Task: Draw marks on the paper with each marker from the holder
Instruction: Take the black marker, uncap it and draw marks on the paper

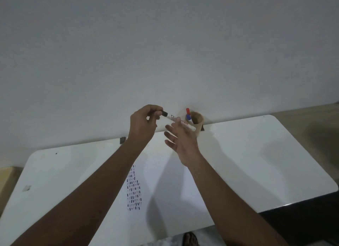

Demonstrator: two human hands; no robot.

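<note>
A white-bodied marker [190, 127] with a black cap [164, 113] is held level above the table's far edge. My left hand [142, 125] pinches the capped end. My right hand [183, 143] holds the barrel between thumb and forefinger, its other fingers spread apart. Just behind stands a brown cylindrical holder [199, 120] with a red marker [187, 110] and a blue marker [188, 116] upright in it. The white paper [165, 187] lies below my arms and carries several rows of short dark and red marks [134, 190].
The white table [256, 154] has rounded corners and stands against a plain wall. A small grey scrap [27, 188] lies near its left edge. A foot in a sandal [189, 239] shows below the front edge.
</note>
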